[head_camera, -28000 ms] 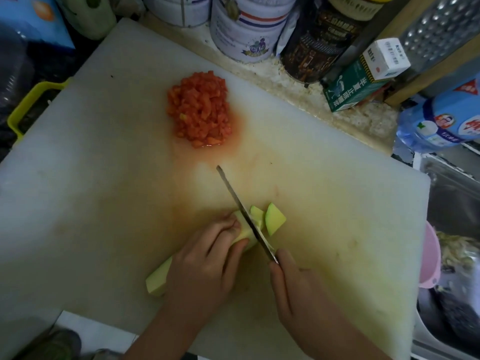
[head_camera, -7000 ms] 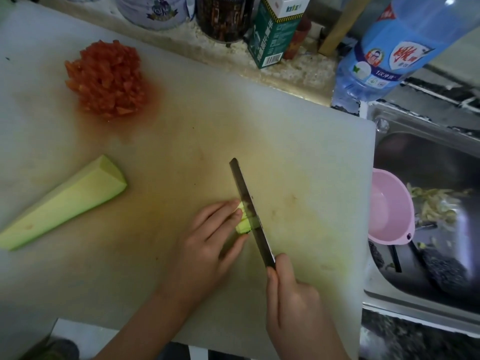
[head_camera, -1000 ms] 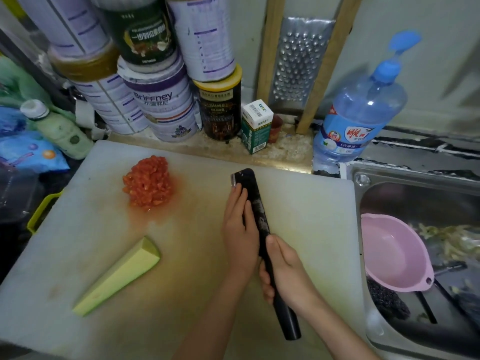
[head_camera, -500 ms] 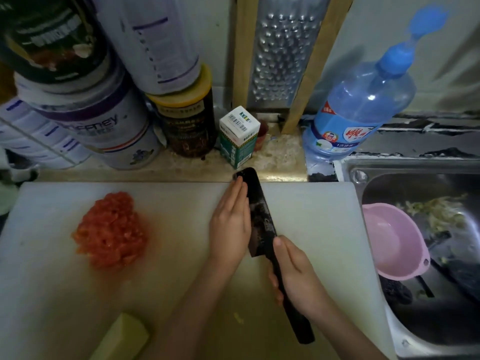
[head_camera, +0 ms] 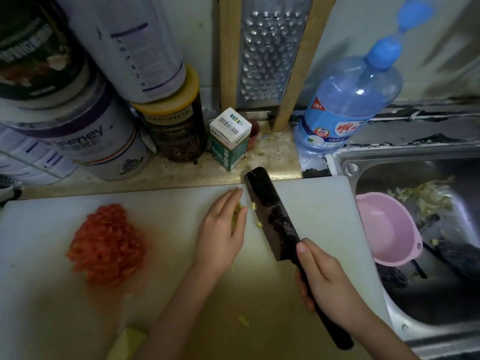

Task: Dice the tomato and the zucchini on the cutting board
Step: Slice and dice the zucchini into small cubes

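Fingers (head_camera: pixel 227 205) of the left hand (head_camera: pixel 219 233) lie straight against zucchini bits (head_camera: pixel 237 216) on the cutting board (head_camera: pixel 324 203). The right hand (head_camera: pixel 326 279) grips the cleaver (head_camera: pixel 271 213).

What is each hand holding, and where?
Right hand grips the cleaver by its black handle, just behind the blade. Left hand holds nothing; its straight fingers press against zucchini bits.

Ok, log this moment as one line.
left hand: straight fingers touching zucchini bits | right hand: holds cleaver | diced tomato: piled | zucchini wedge: undiced
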Demonstrator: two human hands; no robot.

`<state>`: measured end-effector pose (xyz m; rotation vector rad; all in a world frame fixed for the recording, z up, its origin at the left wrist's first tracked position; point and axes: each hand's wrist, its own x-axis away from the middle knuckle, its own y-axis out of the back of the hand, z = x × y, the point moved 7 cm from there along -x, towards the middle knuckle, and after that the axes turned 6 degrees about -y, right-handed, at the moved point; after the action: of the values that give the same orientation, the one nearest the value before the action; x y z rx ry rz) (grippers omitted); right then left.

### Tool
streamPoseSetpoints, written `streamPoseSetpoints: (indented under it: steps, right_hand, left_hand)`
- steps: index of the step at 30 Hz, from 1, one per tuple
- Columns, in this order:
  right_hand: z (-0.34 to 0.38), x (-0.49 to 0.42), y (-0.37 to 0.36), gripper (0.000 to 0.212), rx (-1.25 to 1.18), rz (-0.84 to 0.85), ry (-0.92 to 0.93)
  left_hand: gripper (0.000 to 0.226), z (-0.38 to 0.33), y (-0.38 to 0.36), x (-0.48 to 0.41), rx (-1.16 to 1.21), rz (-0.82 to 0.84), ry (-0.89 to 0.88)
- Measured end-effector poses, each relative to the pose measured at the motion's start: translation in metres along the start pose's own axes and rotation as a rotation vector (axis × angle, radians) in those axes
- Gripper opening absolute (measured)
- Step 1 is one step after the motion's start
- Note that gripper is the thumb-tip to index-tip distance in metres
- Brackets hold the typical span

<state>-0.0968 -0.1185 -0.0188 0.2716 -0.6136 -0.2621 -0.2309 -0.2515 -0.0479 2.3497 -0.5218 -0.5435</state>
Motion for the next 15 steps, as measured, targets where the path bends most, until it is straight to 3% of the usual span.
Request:
streamPoseSetpoints:
  steps: [6,11,15]
  right_hand:
    - [0.006,0.003,-0.010,0.036,-0.096,0.018,-0.016]
    - [0.008,0.005,-0.014,0.037,-0.112,0.013,-0.014]
    - [0.008,0.015,-0.007,0.035,-0.056,0.028,0.026]
  left_hand:
    - [0.033,-0.027,-0.010,0.012,-0.233,-0.106,-0.337]
    - [0.019,-0.011,-0.011,0.019,-0.289,-0.112,-0.317]
    - [0.031,-0.010,0.002,0.025,-0.133,-0.087,-0.216]
